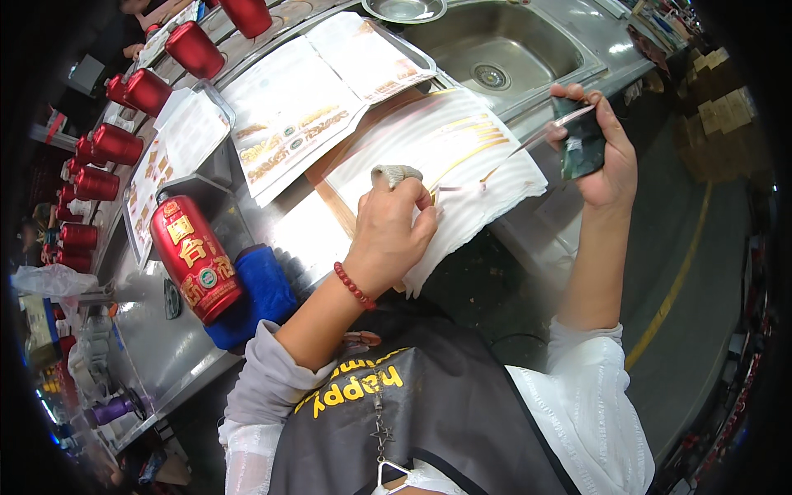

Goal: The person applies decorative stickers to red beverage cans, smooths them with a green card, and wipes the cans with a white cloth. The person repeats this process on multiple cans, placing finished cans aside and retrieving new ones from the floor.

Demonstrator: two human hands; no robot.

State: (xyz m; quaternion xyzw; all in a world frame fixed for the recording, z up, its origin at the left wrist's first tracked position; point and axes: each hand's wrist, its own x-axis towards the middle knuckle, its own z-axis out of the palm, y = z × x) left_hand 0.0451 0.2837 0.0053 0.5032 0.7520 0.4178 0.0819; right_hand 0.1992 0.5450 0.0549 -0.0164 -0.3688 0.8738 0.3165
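My left hand (394, 224) is closed in a pinch above a stack of white paper sheets (487, 186) with yellow and brown streaks. One of its fingers wears a beige knitted finger cover (396, 174); what the fingertips hold, if anything, is too small to name. Raised over the right edge of the stack, my right hand (610, 153) grips a dark green glossy flat piece (582, 142). A thin pointed metallic tool (540, 137), perhaps tweezers or a fine brush, also runs from those fingers toward the paper. A small brown-tipped sliver (488, 174) lies on the top sheet.
A red bottle (194, 260) with gold characters lies by a blue cloth (264, 289). Printed sheets (297, 99) rest on trays beyond the paper stack. A steel sink (528, 49) and metal bowl (404, 8) are at the back; several red bottles (115, 144) stand left.
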